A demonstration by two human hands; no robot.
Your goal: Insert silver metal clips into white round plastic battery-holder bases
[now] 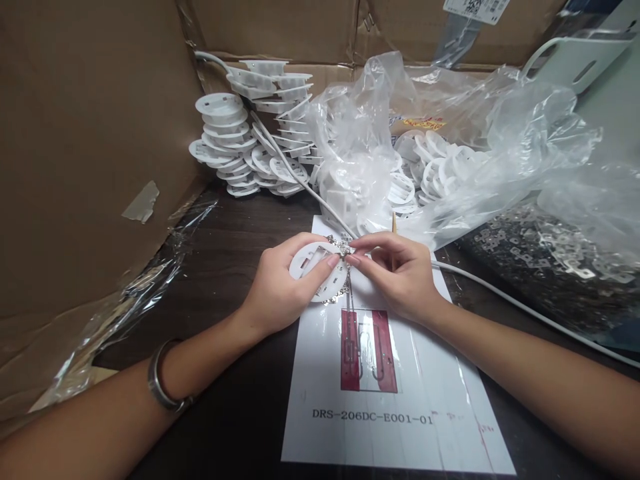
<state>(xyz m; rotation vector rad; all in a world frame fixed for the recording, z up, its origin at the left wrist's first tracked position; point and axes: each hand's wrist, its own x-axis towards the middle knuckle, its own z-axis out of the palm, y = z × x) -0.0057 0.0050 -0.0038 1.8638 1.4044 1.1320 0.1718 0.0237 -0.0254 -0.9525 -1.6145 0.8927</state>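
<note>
My left hand (pixel 287 283) grips a round white plastic disc (pixel 329 288) with cut-outs, its thumb lying across the face. Small metal pieces (pixel 333 300) lie around and beneath the disc. My right hand (pixel 400 270) is at the disc's right edge, thumb and forefinger pinched on a small metal piece (pixel 346 251). Something thin and wooden (pixel 395 223) sticks up behind the right hand's fingers. Both hands are over a printed white sheet (pixel 370 447) with a red and white picture and the text DRS-206DC-E001-01.
Stacks of white discs (pixel 225 143) stand at the back left. Crumpled clear plastic bags (pixel 360 147) and more discs (pixel 440 167) fill the back. At right lies a bag of metal pieces (pixel 550 267). A grey cable (pixel 520 300) crosses the table. Cardboard (pixel 95 133) walls the left.
</note>
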